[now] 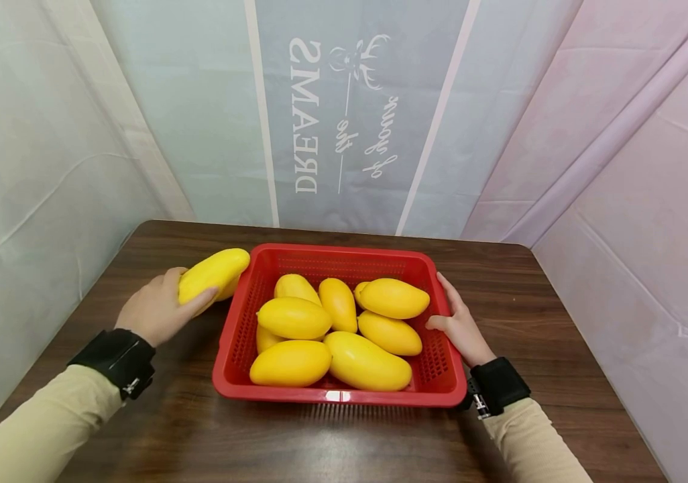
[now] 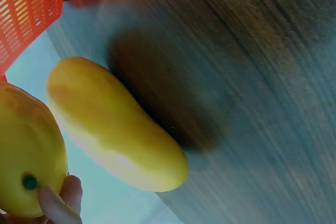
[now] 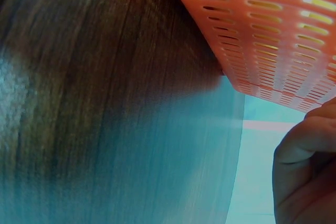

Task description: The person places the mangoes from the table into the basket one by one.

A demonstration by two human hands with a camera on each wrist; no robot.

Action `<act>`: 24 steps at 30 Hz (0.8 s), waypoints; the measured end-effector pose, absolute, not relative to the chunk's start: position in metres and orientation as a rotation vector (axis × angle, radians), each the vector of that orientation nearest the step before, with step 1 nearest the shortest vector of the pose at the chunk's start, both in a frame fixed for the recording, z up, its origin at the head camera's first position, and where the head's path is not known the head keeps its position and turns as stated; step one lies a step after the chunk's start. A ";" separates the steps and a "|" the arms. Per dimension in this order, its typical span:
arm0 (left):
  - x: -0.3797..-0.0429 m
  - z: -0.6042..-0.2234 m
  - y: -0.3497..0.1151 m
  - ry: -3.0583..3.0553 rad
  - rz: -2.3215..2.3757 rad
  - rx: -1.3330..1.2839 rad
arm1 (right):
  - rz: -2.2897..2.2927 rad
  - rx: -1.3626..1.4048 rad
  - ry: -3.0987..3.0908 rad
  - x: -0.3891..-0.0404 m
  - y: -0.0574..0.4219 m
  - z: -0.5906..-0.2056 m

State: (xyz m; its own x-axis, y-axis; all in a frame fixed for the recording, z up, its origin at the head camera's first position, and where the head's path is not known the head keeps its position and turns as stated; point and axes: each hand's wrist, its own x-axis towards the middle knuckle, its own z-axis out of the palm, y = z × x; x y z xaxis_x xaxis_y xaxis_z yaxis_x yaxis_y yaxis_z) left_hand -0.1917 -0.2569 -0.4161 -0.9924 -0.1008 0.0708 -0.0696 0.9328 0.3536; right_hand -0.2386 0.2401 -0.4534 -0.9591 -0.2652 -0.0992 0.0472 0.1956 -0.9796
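Observation:
My left hand grips a yellow mango just outside the left side of a red plastic basket. In the left wrist view, this held mango shows its dark stem end beside my fingertips. A second mango lies on the table close by; the held one mostly hides it in the head view. Several mangoes are piled inside the basket. My right hand holds the basket's right rim, thumb on the inner side and fingers outside. In the right wrist view, curled fingers meet the slotted wall.
The basket stands on a dark wooden table. Behind it hangs a grey-blue cloth with mirrored lettering, and pale cloth walls flank both sides. Black straps with small devices are on both wrists.

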 end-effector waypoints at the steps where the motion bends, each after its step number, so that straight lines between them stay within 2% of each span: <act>1: -0.192 -0.415 -0.256 -2.998 -0.550 0.122 | -1.837 -0.204 2.225 -0.238 0.240 -0.453; 24: -0.200 -0.403 -0.236 -2.821 -0.468 -0.152 | -1.829 -0.130 2.330 -0.235 0.238 -0.449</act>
State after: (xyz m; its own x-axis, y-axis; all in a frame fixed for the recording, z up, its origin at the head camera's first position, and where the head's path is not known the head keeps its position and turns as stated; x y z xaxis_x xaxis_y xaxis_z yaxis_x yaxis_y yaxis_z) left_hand -0.1997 -0.2357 -0.4034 -0.9560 0.0573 0.2878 0.1472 0.9421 0.3013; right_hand -0.2351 0.2379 -0.4494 -0.9806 -0.1770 -0.0844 0.0399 0.2413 -0.9696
